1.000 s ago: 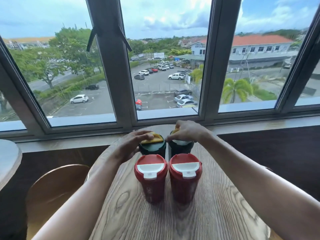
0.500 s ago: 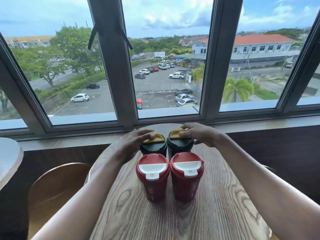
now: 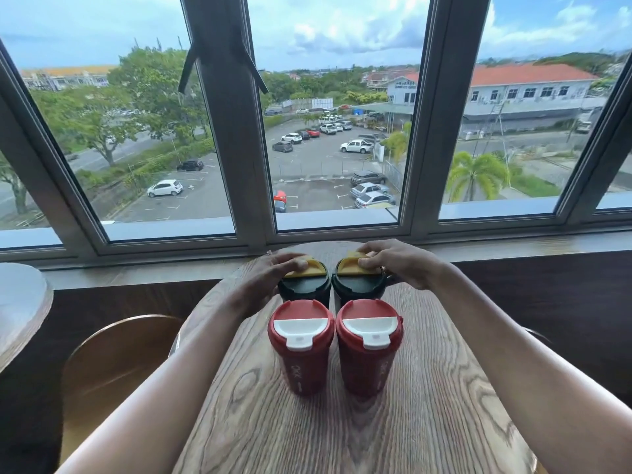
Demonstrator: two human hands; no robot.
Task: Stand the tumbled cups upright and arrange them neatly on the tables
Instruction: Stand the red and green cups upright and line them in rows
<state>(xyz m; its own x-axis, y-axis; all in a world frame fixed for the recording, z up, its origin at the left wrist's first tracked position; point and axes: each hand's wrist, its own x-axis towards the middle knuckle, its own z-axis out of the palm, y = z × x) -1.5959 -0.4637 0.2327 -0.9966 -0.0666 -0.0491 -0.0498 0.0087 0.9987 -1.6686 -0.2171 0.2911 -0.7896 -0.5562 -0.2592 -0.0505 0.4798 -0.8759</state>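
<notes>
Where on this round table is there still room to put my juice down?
There is bare wood on the near half of the table, in front of the two red cups, and strips beside them under each arm. The far end is crowded: both hands sit on the two dark cups by the window.

Big window straight out past the hands, grey frame, looking down on a car park with a bunch of cars. Trees off to the left, a red-roofed building and a palm to the right. Wooden chair sits below the left arm, edge of another tabletop further left.
</notes>
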